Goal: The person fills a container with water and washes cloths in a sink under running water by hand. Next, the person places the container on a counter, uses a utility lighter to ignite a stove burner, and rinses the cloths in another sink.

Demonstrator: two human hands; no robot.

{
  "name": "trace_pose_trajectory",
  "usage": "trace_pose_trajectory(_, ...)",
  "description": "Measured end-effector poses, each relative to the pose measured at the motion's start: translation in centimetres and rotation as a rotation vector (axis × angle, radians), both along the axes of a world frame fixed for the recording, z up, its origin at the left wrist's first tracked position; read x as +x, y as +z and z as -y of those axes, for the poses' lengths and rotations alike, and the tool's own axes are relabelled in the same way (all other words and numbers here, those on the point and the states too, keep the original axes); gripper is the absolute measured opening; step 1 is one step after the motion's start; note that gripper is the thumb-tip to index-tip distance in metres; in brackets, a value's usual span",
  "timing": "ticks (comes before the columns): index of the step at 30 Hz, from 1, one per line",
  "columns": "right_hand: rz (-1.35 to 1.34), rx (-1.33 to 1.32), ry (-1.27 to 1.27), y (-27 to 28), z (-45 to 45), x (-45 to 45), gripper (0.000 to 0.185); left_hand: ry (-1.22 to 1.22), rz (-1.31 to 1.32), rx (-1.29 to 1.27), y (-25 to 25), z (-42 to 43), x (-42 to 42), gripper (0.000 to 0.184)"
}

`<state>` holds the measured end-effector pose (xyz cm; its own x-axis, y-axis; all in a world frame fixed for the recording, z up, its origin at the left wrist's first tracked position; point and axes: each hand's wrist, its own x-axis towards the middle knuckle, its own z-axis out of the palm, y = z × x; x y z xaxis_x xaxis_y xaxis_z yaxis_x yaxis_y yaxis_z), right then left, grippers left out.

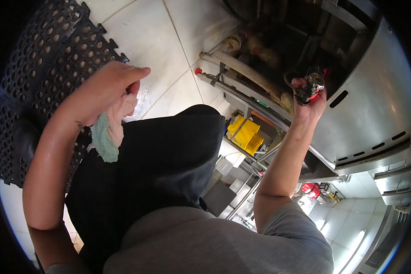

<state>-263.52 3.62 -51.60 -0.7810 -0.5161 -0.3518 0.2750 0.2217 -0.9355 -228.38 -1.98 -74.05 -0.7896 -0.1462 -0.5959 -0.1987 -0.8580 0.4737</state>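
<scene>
My left hand point(116, 84), over the floor at the left, is closed around a cloth point(108, 139). The cloth is pale pink and green and hangs down from my fingers. My right hand point(312, 108) is raised at the right, in front of the dark opening of a steel appliance point(374, 93). Its fingers are wrapped round a dark fitting with a shiny metal end point(316, 81) and a bit of red beside it. The exact kind of this fitting is not clear, and whether it is fixed to the appliance is hidden.
A black rubber mat with holes point(45, 59) lies on pale floor tiles point(146, 36) at the left. Pipes point(246, 68) run under the appliance. A yellow plastic bin point(244, 132) stands beyond a metal rail, and a red bag point(310, 190) is further back.
</scene>
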Motion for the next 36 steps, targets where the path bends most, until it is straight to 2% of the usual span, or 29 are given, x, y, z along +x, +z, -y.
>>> trace_pose_trajectory(2, -0.067, 0.041, -0.028, -0.2, 0.2, 0.3, 0.031, -0.008, 0.015, 0.014, 0.2, 0.0, -0.3, 0.043)
trace_pose_trajectory(5, -0.003, 0.014, 0.005, -0.1, 0.2, -0.8, 0.031, -0.001, 0.0, 0.002, 0.0, 0.0, -0.6, 0.043)
trace_pose_trajectory(9, -0.044, -0.047, -0.073, -0.6, 1.0, 0.7, 0.028, -0.003, -0.01, 0.019, 0.0, -0.2, -0.7, 0.043)
trace_pose_trajectory(12, 0.119, -0.101, 0.144, -0.4, -0.6, -0.6, 0.026, -0.019, -0.017, 0.009, -0.5, -0.5, -0.8, 0.043)
trace_pose_trajectory(15, -0.309, -0.008, -0.162, -1.5, -1.4, 4.4, 0.023, -0.032, 0.025, -0.005, -0.1, -0.2, -0.8, 0.042)
trace_pose_trajectory(17, -0.317, 0.03, 0.079, -1.9, -5.8, 5.2, 0.028, -0.029, 0.039, -0.013, 0.0, 0.1, -0.7, 0.042)
trace_pose_trajectory(21, -0.617, 0.469, 0.153, -5.6, -14.9, 9.9, 0.046, 0.005, 0.004, -0.04, -1.2, 0.5, -0.7, 0.034)
trace_pose_trajectory(22, -0.589, 0.62, 0.182, -6.1, -16.6, 11.2, 0.048, 0.02, 0.0, -0.052, -1.4, 0.6, -0.9, 0.031)
trace_pose_trajectory(23, -0.556, 0.766, 0.209, -6.5, -18.2, 12.0, 0.051, 0.028, -0.022, -0.118, -1.3, 0.4, -1.3, 0.028)
trace_pose_trajectory(25, -0.675, 0.764, 0.375, -8.4, -21.3, 11.6, 0.055, 0.036, -0.07, -0.269, -0.1, 0.1, -2.7, 0.023)
trace_pose_trajectory(26, -0.613, 0.765, 0.397, -8.6, -21.7, 11.6, 0.057, -0.013, -0.04, -0.389, 1.5, 0.3, -3.6, 0.022)
trace_pose_trajectory(29, -0.498, 0.733, 0.285, -8.2, -20.4, 12.7, 0.056, -0.046, -0.061, -0.658, 6.8, 1.2, -8.6, 0.036)
trace_pose_trajectory(31, -0.509, 0.697, 0.312, -7.9, -20.2, 13.0, 0.057, 0.217, -0.255, -0.907, 9.1, 1.5, -12.7, 0.046)
trace_pose_trajectory(33, -0.486, 0.725, 0.364, -7.4, -21.3, 12.9, 0.057, 0.314, -0.349, -0.995, 11.7, 2.5, -16.0, 0.046)
trace_pose_trajectory(36, -0.536, 0.782, 0.419, -7.1, -23.2, 12.9, 0.059, 0.335, -0.596, -1.151, 13.9, 4.4, -19.5, 0.04)
